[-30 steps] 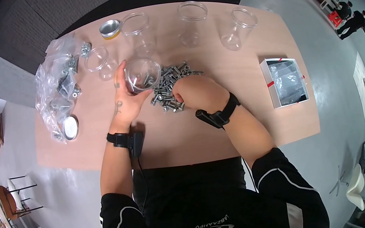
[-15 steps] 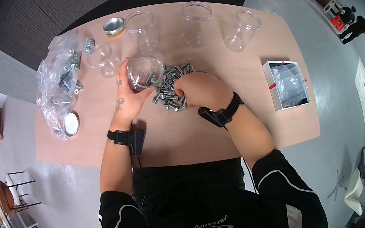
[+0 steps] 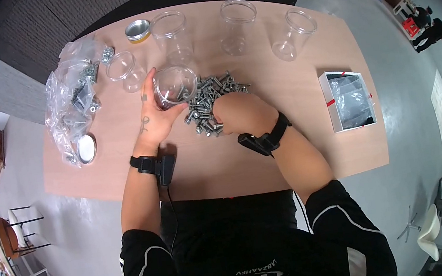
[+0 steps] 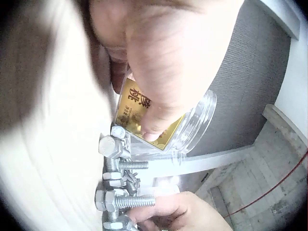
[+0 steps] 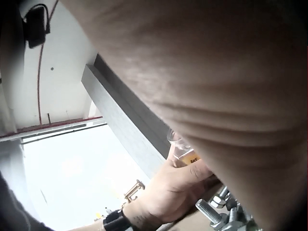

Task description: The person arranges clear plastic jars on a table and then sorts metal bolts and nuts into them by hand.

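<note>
In the head view, the left hand (image 3: 158, 123) has its fingers and thumb round a clear jar (image 3: 173, 81), with a few bolts (image 3: 183, 93) in it. Just right of it is the big pile of bolts (image 3: 206, 101). The right hand (image 3: 247, 114) is at the pile's right side; I cannot tell how its fingers lie.

In the left wrist view, the left thumb rests on the gold label (image 4: 131, 108).

In the right wrist view, the left hand grips the jar.
</note>
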